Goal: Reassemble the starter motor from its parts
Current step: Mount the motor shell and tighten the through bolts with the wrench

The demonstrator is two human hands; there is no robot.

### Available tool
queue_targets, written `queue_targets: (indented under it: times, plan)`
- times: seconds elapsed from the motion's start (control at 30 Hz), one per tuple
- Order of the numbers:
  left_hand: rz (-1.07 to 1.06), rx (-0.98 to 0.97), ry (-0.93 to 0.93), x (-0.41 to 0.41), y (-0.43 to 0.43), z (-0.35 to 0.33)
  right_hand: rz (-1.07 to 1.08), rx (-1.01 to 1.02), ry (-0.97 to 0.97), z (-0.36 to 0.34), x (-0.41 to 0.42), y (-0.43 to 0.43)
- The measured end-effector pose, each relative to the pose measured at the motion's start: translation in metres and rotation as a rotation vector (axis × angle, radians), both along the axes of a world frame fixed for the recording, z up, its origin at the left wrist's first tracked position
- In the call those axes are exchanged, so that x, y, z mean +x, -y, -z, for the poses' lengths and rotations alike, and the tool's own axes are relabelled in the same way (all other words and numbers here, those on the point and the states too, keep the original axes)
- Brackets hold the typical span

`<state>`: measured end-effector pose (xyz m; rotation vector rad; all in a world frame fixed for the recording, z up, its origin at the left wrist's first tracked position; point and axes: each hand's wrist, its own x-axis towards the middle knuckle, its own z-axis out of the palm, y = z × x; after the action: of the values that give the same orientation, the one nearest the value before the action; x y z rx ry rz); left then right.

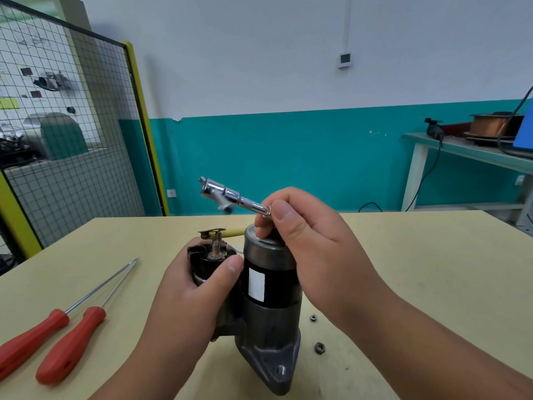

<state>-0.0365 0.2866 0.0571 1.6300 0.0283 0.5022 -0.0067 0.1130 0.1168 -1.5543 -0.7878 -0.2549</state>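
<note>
White label (256, 284) on black starter motor (274, 319)

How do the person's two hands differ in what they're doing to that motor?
The left hand grips the black solenoid cap on the side of the starter motor; the right hand pinches a chrome socket tool instead. The left hand sits low, wrapped around; the right hand sits higher, over the motor's top end. Both are bare and work on the same upright motor.

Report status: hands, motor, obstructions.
Left grip holds solenoid. Right grip pinches socket tool above motor. Motor upright on table. Nothing blocking; two nuts loose alongside.
</note>
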Motion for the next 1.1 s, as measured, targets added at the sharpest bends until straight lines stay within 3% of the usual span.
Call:
queue_targets:
  times: [0.5, 1.1]
  plan:
    - [0.003, -0.037, -0.014, -0.0007, 0.0, -0.0008, -0.066, 0.123, -0.09, 0.0008, 0.0056, 0.002]
    - [-0.021, 0.009, -0.001, -0.0011, 0.0011, -0.002, -0.065, 0.177, -0.051, 0.0032, 0.007, -0.0007]
